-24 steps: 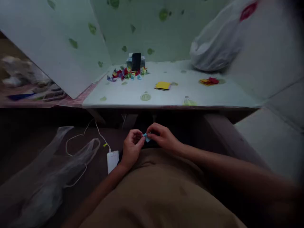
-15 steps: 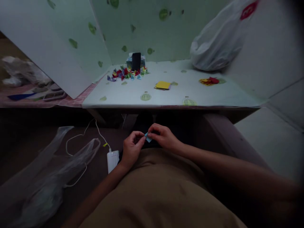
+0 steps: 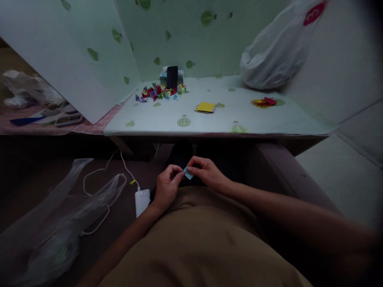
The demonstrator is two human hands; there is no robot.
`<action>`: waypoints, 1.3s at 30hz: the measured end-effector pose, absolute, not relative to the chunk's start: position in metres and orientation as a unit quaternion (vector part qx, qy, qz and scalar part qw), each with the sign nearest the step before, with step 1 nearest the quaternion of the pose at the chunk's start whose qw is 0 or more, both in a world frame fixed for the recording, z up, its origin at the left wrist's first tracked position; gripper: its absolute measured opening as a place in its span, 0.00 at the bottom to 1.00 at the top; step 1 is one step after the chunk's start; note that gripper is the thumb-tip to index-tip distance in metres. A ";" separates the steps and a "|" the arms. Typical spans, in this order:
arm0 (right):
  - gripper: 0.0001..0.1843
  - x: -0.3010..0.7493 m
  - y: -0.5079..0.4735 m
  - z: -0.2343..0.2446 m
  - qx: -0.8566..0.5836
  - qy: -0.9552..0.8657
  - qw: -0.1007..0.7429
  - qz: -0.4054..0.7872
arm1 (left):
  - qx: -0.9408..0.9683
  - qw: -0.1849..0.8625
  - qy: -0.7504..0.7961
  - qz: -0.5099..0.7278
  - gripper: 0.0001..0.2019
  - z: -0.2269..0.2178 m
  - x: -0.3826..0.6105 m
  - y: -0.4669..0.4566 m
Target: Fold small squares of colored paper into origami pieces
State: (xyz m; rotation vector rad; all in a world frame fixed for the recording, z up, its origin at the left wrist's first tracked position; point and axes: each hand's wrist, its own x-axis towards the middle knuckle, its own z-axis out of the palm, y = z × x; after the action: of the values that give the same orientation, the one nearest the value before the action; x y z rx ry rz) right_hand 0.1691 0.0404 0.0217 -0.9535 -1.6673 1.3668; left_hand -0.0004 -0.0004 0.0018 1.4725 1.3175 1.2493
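A small piece of light blue folded paper (image 3: 188, 174) is held over my lap, below the table's front edge. My left hand (image 3: 168, 184) pinches its left corner between thumb and forefinger. From the other side, the thumb and forefinger of my right hand (image 3: 207, 172) grip its upper right part. The fingertips cover some of the paper, so its exact folds are hard to make out. On the table, a heap of colourful folded paper cranes (image 3: 158, 92) lies at the back left. A stack of square paper with yellow on top (image 3: 205, 107) rests near the middle.
A dark phone (image 3: 172, 77) leans on a tissue box (image 3: 163, 78) behind the cranes. Red and yellow paper pieces (image 3: 265, 102) lie at the right, near a white plastic bag (image 3: 269, 63). Beside me are a cabled white power bank (image 3: 142, 202) and a clear plastic bag (image 3: 56, 239).
Both hands stay almost in place, still pinching the blue paper. Slightly more of the paper shows between the fingertips.
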 end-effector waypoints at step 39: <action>0.07 0.167 0.038 0.013 -0.383 -0.725 0.379 0.428 | 0.569 0.412 0.538 0.466 0.04 0.003 0.002 0.001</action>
State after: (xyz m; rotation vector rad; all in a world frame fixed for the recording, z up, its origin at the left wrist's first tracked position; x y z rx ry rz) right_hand 0.1665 0.0376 0.0132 -0.9774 -1.8529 1.0943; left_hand 0.0016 0.0006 0.0033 1.4308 1.3546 1.1732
